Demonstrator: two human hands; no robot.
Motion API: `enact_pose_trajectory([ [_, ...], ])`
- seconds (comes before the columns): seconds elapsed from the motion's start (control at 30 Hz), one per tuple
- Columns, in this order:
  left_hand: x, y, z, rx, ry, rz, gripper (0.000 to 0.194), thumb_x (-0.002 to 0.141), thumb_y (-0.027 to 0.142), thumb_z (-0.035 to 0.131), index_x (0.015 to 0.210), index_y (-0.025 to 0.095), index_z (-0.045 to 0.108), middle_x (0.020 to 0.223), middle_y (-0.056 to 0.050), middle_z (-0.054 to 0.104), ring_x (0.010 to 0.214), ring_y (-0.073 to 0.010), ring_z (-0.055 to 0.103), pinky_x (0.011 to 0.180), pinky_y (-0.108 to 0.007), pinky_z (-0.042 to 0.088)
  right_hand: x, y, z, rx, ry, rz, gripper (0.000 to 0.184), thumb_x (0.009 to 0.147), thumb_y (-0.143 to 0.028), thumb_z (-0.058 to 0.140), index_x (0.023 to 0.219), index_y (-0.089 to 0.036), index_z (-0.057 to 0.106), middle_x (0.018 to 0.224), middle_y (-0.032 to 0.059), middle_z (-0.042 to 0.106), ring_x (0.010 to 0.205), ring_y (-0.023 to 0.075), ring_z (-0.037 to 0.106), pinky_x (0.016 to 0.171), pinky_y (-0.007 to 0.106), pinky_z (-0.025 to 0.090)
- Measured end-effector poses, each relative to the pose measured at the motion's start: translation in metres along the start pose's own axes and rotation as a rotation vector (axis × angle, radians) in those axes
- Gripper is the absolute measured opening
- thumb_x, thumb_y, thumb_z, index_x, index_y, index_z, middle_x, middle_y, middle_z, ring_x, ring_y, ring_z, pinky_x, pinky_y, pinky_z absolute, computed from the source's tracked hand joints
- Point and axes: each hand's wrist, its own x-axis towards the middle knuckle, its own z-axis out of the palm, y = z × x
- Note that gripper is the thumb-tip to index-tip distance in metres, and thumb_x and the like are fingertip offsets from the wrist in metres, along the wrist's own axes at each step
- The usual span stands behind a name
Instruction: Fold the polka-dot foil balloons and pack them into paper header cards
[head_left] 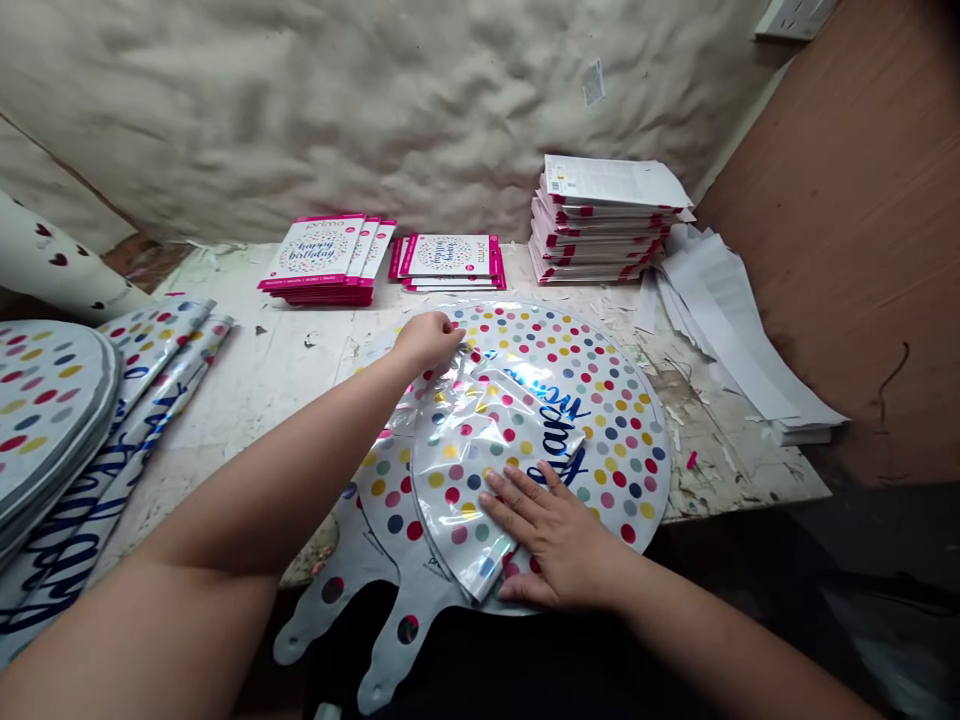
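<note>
The right hand (553,535) lies flat with its fingers spread, pressing down on a folded flap (487,470) of clear-backed foil; it is open, not gripping. The left hand (429,340) curls narrowly over the far edge of that fold, apparently pinching the foil, though the fingers hide the exact hold. The flap belongs to a round polka-dot foil balloon (607,400), which lies at the centre of the frame on the table's near edge, with blue script showing. The fold looks part-made: the flap is doubled over, while the balloon's right side lies flat and unfolded. Foil tabs (360,640) hang over the edge at lower centre.

At the left, a pile of round balloons (45,410) sits beside long folded strips (127,450) printed in blue script. Beyond the hands, on the worn white table (262,400), stand pink-edged "happy birthday" packets (319,258), a second pile (448,262) and a taller stack (600,220). White paper sheets (739,340) lie at the right. A heart-printed roll (52,265) leans at upper left, and nothing blocks the hands.
</note>
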Motion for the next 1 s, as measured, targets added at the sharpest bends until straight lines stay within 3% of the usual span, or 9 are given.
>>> enact_pose_trajectory([
  [0.17,0.022,0.008,0.013,-0.047,-0.138,-0.089,0.019,0.067,0.036,0.066,0.066,0.017,0.065,0.058,-0.005,0.063,0.051,-0.0196,0.060,0.051,-0.029,0.043,0.001,-0.002,-0.002,0.026,-0.038,0.010,0.080,0.083,-0.069,0.030,0.146,-0.026,0.006,0.152,0.0036,0.007,0.140,0.0272,0.008,0.111,0.053,-0.001],
  [0.27,0.023,0.004,0.012,-0.059,-0.082,-0.106,0.021,0.076,0.032,0.056,0.081,0.014,0.065,0.065,-0.007,0.065,0.053,-0.0193,0.060,0.051,-0.030,0.045,0.000,-0.002,-0.001,0.014,-0.032,0.009,0.080,0.083,-0.068,0.032,0.146,-0.026,0.006,0.152,0.0044,0.007,0.140,0.0275,0.009,0.111,0.054,0.000],
  [0.37,0.010,0.002,0.005,-0.036,-0.008,-0.058,0.029,0.084,0.031,0.045,0.094,0.010,0.063,0.079,-0.013,0.068,0.069,-0.0240,0.064,0.062,-0.035,0.048,0.000,-0.002,0.001,0.001,-0.023,0.008,0.080,0.083,-0.066,0.034,0.146,-0.025,0.006,0.152,0.0040,0.008,0.140,0.0274,0.008,0.111,0.053,0.000],
  [0.47,-0.021,0.011,0.007,-0.018,-0.008,0.177,0.031,0.088,0.029,0.040,0.107,0.015,0.061,0.112,-0.013,0.063,0.105,-0.0263,0.057,0.089,-0.041,0.043,0.002,-0.002,0.004,-0.014,-0.006,0.004,0.080,0.083,-0.064,0.037,0.146,-0.024,0.007,0.152,0.0042,0.008,0.140,0.0269,0.006,0.111,0.052,-0.001],
  [0.6,-0.069,0.024,0.033,0.135,-0.309,0.928,0.042,0.086,0.035,0.047,0.128,0.029,0.048,0.144,-0.002,0.038,0.134,-0.0260,0.029,0.109,-0.045,0.020,-0.005,0.002,0.003,-0.050,0.053,-0.027,0.084,0.081,-0.056,0.050,0.146,-0.020,0.011,0.152,0.0060,0.012,0.140,0.0249,0.008,0.112,0.050,0.002],
  [0.63,-0.078,0.025,0.041,0.196,-0.353,1.040,0.047,0.088,0.038,0.044,0.134,0.029,0.041,0.147,-0.003,0.032,0.136,-0.0272,0.023,0.109,-0.047,0.016,-0.009,0.004,0.001,-0.062,0.097,-0.032,0.085,0.079,-0.052,0.053,0.146,-0.019,0.013,0.152,0.0069,0.013,0.140,0.0247,0.009,0.113,0.049,0.004],
  [0.7,-0.092,0.026,0.053,0.287,-0.339,1.023,0.052,0.092,0.043,0.035,0.141,0.028,0.029,0.150,-0.007,0.023,0.138,-0.0297,0.017,0.108,-0.052,0.013,-0.022,0.012,-0.004,-0.073,0.224,0.014,0.084,0.079,-0.045,0.057,0.146,-0.017,0.016,0.152,0.0094,0.015,0.140,0.0247,0.011,0.113,0.048,0.008],
  [0.83,-0.102,0.029,0.060,0.336,-0.184,0.736,0.056,0.093,0.044,0.030,0.143,0.019,0.025,0.151,-0.014,0.018,0.137,-0.0351,0.015,0.105,-0.057,0.016,-0.043,0.029,-0.011,-0.037,0.375,0.172,0.074,0.082,-0.035,0.056,0.145,-0.017,0.019,0.149,0.0125,0.024,0.138,0.0236,0.021,0.111,0.047,0.021],
  [1.0,-0.096,0.034,0.058,0.308,-0.272,1.039,0.054,0.093,0.044,0.032,0.143,0.025,0.024,0.152,-0.008,0.015,0.139,-0.0306,0.012,0.108,-0.052,0.011,-0.034,0.032,-0.003,-0.123,0.499,0.021,0.054,0.084,-0.029,0.054,0.134,-0.016,0.039,0.135,0.0152,0.048,0.128,0.0251,0.040,0.104,0.047,0.036],
])
